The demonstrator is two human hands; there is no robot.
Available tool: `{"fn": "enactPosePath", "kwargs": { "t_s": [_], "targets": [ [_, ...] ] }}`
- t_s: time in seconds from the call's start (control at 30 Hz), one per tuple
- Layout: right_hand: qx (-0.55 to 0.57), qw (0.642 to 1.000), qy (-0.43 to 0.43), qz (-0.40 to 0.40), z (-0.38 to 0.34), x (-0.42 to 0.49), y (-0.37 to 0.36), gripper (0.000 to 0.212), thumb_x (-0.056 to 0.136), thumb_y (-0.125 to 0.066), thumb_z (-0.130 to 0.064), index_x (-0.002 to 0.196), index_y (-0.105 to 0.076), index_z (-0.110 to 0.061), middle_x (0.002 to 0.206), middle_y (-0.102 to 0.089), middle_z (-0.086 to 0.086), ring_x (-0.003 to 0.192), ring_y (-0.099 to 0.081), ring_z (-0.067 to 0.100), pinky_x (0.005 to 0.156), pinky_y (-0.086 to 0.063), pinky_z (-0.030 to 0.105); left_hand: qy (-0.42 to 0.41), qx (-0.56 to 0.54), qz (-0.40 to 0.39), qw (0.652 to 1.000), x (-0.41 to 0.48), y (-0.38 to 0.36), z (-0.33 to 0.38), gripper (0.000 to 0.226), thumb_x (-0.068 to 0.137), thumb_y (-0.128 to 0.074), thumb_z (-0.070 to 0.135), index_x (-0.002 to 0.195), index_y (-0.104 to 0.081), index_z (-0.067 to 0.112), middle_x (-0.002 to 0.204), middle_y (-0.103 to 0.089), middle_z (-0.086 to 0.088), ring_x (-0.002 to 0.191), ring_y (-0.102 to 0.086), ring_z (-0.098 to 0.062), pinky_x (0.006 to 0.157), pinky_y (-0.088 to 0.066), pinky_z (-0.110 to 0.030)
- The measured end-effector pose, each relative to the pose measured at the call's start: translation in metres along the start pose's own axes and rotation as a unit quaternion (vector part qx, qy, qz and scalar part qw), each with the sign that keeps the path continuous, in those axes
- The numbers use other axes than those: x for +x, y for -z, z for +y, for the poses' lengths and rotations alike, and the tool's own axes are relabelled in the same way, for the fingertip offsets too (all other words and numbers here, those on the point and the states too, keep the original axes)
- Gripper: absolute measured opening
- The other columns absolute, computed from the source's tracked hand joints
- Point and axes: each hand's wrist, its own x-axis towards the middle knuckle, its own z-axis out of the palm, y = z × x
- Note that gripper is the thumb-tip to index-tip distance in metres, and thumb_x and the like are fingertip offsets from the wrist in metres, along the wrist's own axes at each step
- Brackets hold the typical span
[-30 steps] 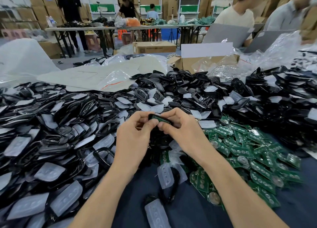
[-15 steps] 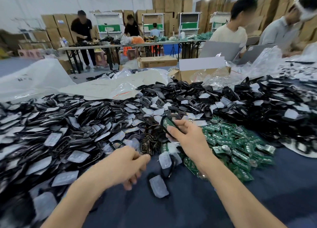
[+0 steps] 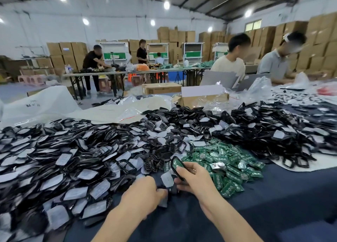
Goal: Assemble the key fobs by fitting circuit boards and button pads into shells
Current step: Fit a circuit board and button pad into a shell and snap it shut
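Black shell [image 3: 176, 167] with a green circuit board [image 3: 175, 163] seated in it sits tilted in the right hand [image 3: 197, 179], thumb and fingers clamped on its lower end, just above the near rim of the green board heap [image 3: 224, 161]. The left hand [image 3: 144, 192] lies knuckles-up with fingers curled over a translucent button pad [image 3: 163, 201] on the dark blue cloth [image 3: 273, 205]; motion blur hides whether it has the pad pinched. A wide heap of shells and pads [image 3: 63, 159] crowds the left side down to the near edge. Bare cloth opens between the forearms and to the right of the right arm. A second shell heap [image 3: 273, 136] spreads at far right, well apart from both hands
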Motion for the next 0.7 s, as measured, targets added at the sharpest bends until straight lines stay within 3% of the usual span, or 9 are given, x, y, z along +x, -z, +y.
{"fn": "enactPosePath", "kwargs": {
  "t_s": [0.23,0.37,0.43,0.6,0.7],
  "targets": [
    [0.078,0.997,-0.007,0.024,-0.001,0.002,0.006,0.016,0.094,-0.07,-0.007,0.108,-0.063,-0.008,0.092,-0.07,0.01,0.069,-0.073,0.019,0.062,-0.057,0.025,-0.044,-0.057,-0.017,0.997,0.003,-0.003,-0.001,0.029,0.097,-0.056,0.038,0.106,-0.051,0.011,0.098,-0.065,-0.011,0.063,-0.06,-0.024,0.058,-0.059,-0.037],
    [0.089,0.996,0.004,0.021,-0.003,0.01,0.01,0.008,0.093,-0.071,-0.004,0.1,-0.07,-0.008,0.074,-0.071,0.001,0.061,-0.066,0.013,0.057,-0.054,0.022,-0.08,-0.174,-0.042,0.981,0.01,0.0,-0.017,0.014,0.097,-0.061,0.034,0.089,-0.055,0.024,0.069,-0.066,0.003,0.044,-0.055,-0.007,0.044,-0.051,-0.025],
    [0.109,0.994,0.001,0.023,-0.005,0.018,0.011,0.002,0.091,-0.072,-0.004,0.092,-0.07,-0.006,0.063,-0.065,-0.001,0.053,-0.059,0.009,0.051,-0.049,0.021,-0.1,-0.23,-0.02,0.968,0.016,0.004,-0.025,0.013,0.098,-0.061,0.035,0.097,-0.055,0.024,0.069,-0.067,-0.002,0.047,-0.058,-0.01,0.044,-0.05,-0.026],
    [0.16,0.987,-0.007,0.027,-0.013,0.043,0.007,0.021,0.084,-0.08,-0.017,0.09,-0.062,-0.007,0.053,-0.054,-0.003,0.046,-0.052,0.011,0.049,-0.05,0.026,-0.153,-0.436,0.099,0.881,0.031,0.021,-0.022,0.012,0.101,-0.057,0.025,0.106,-0.052,0.015,0.061,-0.068,-0.005,0.048,-0.059,-0.019,0.043,-0.046,-0.028],
    [0.188,0.982,0.0,0.004,-0.02,0.059,-0.004,0.017,0.09,-0.074,-0.017,0.099,-0.065,-0.005,0.079,-0.067,0.008,0.062,-0.068,0.019,0.057,-0.058,0.03,-0.158,-0.503,0.139,0.838,0.045,0.029,-0.009,0.011,0.101,-0.057,0.027,0.107,-0.051,0.019,0.062,-0.067,-0.007,0.05,-0.058,-0.021,0.045,-0.047,-0.029]
  ]
}}
